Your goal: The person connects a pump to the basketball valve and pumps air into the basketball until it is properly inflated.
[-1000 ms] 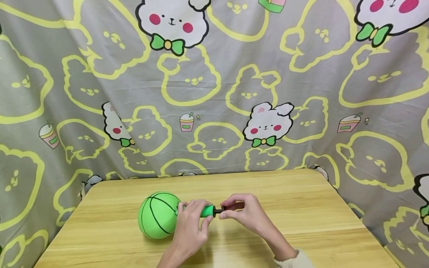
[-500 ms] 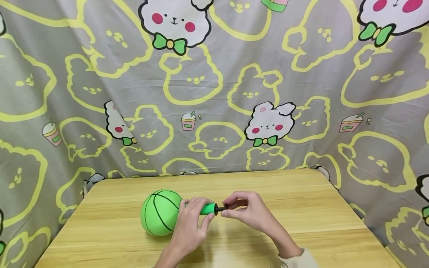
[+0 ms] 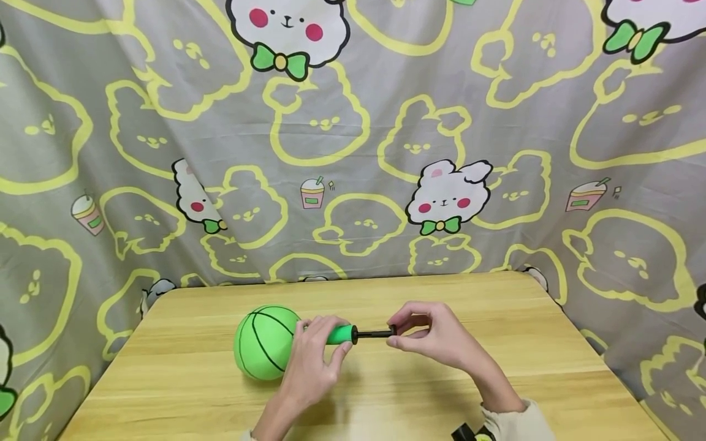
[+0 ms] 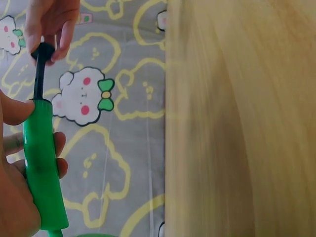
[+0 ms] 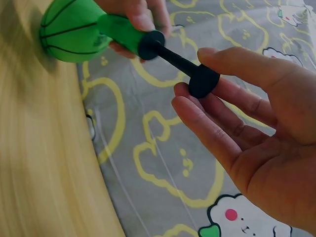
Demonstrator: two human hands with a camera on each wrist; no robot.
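Observation:
A green hand pump [image 3: 342, 334] lies roughly level between both hands, its black rod [image 3: 375, 334] drawn out to the right. My left hand [image 3: 315, 361] grips the green barrel, fingers curled round it, as the left wrist view also shows. With thumb and fingertips my right hand [image 3: 441, 334] pinches the black end handle [image 5: 204, 81] of the rod. Left of the pump is a green ball [image 3: 266, 342] with black basketball lines. The pump's far end points at the ball; my left hand hides where they meet in the head view.
Beneath the hands is a wooden table [image 3: 193, 392] with light grain. A grey curtain [image 3: 353, 141] printed with cartoon bears hangs behind and at both sides. A black object [image 3: 464, 432] is at the right wrist by the sleeve.
My right hand has moved right with the handle, so much more of the black rod shows. My left hand still grips the barrel beside the ball.

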